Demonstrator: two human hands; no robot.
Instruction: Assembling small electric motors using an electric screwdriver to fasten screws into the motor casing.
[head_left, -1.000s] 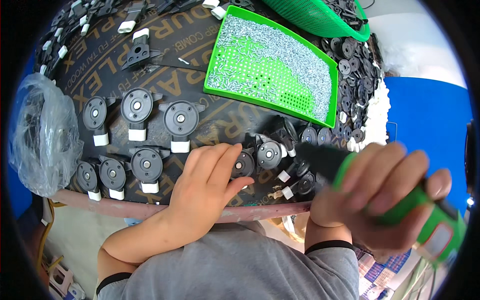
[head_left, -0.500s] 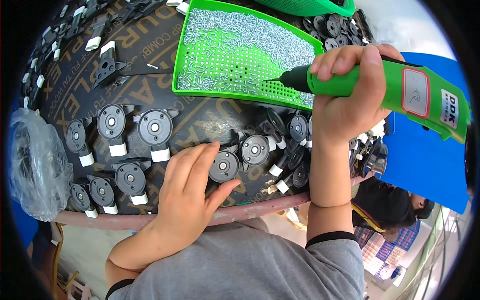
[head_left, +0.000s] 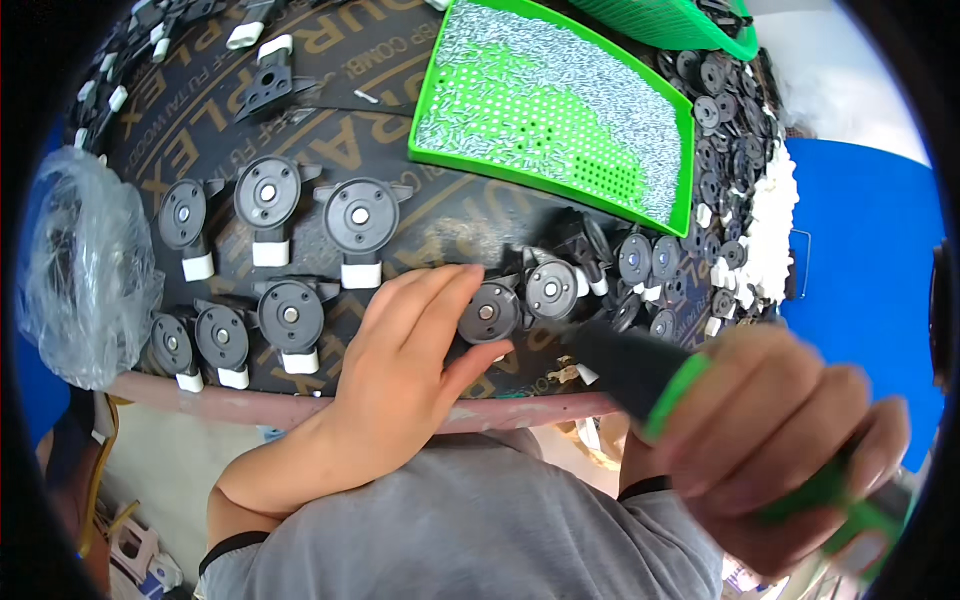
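Round black part: flat on the dark surface, within the curve of the left hand, just beside a matching part. Judged light, stiff, not fragile; smooth face, possibly slippery. Best taken by the outer rim, clear of the centre. Left hand: half curled, thumb and fingertips at opposite edges, apparently holding. Right hand: wrapped round a green-and-black power driver, blurred; tip contact undeterminable. Farther out: six similar parts leftward; green tray of screws beyond.
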